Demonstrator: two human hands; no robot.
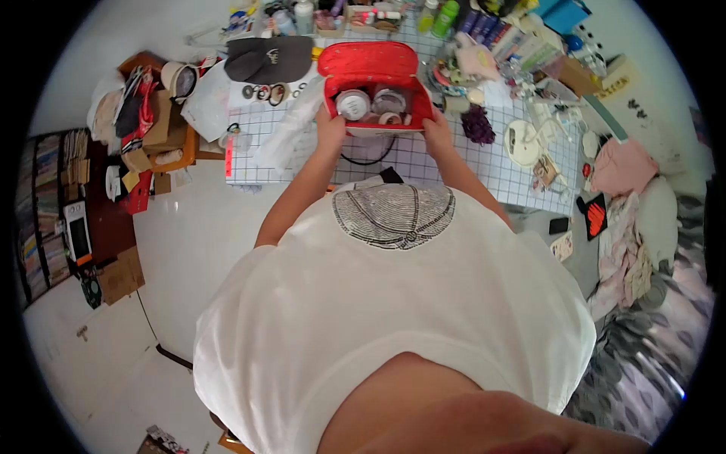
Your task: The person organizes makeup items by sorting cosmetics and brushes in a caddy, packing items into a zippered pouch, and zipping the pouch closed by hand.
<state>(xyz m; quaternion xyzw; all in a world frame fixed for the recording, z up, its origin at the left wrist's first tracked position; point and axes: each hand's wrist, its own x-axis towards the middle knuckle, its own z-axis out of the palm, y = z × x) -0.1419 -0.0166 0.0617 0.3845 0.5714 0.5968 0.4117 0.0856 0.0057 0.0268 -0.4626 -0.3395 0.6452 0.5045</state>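
A red cosmetic bag (pixel 368 62) stands at the far side of my body on the gridded table, its lid folded back. My left hand (pixel 331 130) grips the bag's near left corner, and my right hand (pixel 437 132) has hold of the near right corner. Inside lie a round white-lidded jar (pixel 352 104), a clear round container (pixel 389 100) and a small pinkish round item (pixel 390 119). Other contents are too small to make out. A dark cord loop (pixel 368 161) shows on the near side below the bag.
Left of the bag are a dark grey cap-like item (pixel 268 60), several ring-shaped items and a crumpled clear plastic bag (pixel 289 136). To its right sit a dark purple bundle (pixel 478 125) and a white round-based object (pixel 522 144). Bottles (pixel 446 18) and books line the back.
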